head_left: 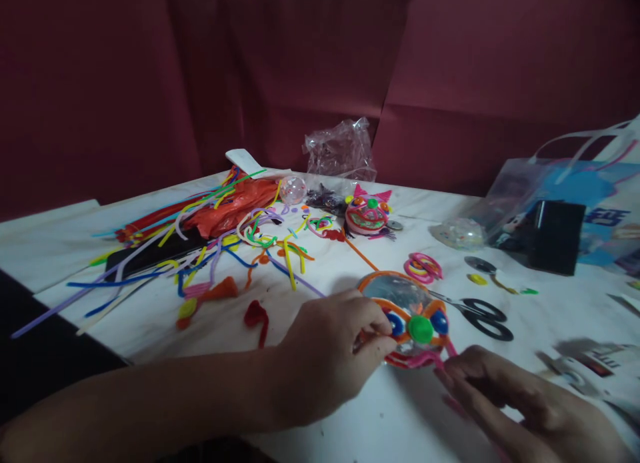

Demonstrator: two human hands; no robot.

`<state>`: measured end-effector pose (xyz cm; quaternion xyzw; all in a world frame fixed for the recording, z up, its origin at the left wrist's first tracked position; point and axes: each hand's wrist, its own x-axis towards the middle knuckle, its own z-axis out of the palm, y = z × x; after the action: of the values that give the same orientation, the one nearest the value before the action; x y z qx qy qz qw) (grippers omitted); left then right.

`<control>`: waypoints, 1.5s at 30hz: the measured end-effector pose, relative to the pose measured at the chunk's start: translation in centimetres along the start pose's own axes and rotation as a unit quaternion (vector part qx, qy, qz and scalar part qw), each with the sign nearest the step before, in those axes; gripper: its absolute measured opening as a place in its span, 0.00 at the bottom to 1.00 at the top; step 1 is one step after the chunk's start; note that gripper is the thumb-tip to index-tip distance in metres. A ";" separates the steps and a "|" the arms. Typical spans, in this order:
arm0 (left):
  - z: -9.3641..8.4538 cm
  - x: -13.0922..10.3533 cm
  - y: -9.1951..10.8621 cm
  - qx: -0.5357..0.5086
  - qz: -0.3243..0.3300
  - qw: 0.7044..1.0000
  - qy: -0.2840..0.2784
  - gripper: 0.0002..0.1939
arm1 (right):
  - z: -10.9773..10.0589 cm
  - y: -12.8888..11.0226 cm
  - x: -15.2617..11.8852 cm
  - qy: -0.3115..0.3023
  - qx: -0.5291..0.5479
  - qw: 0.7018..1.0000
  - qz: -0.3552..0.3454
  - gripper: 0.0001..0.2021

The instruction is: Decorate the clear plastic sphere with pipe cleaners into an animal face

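A clear plastic ball (393, 288) edged with orange pipe cleaner sits in front of me as a face. Its front carries a round green piece (421, 329) between two blue eye-like pieces. My left hand (330, 356) is closed on the ball's left side, thumb and fingers pinching its edge. At the ball's lower right, a pink pipe cleaner (425, 359) runs along the rim into the fingertips of my right hand (520, 399), which is closed on it. Black-handled scissors (485, 318) lie just behind, their blades partly hidden by the ball.
Loose pipe cleaners (210, 269) spread over the left of the white table. A finished pink face ball (367, 213) stands at the back, near a crumpled clear bag (343, 149). On the right are a black box (557, 237), a carrier bag (580, 183) and a pink coil (423, 267).
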<state>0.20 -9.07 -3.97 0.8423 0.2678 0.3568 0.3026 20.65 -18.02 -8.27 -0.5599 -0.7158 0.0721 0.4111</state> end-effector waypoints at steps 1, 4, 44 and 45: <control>-0.2 0.1 0.0 0.031 0.043 0.998 0.027 0.03 | -0.2 0.0 0.1 -0.001 -0.003 1.000 -0.010 0.09; -0.2 0.6 0.1 0.075 0.121 0.989 0.045 0.12 | -0.6 -0.3 0.6 -0.006 -0.017 0.999 -0.035 0.05; -0.6 7.9 -0.8 0.102 0.055 0.986 -0.117 0.15 | -2.0 0.2 7.4 -0.043 0.138 0.959 0.243 0.19; -0.5 7.9 -0.8 0.100 0.055 0.987 -0.112 0.15 | -1.9 0.2 7.4 -0.043 0.138 0.960 0.241 0.18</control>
<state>4.40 -3.12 -0.79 0.9163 0.2197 0.2477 0.2253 21.85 -12.26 -3.38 -0.6499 -0.5601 0.2911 0.4233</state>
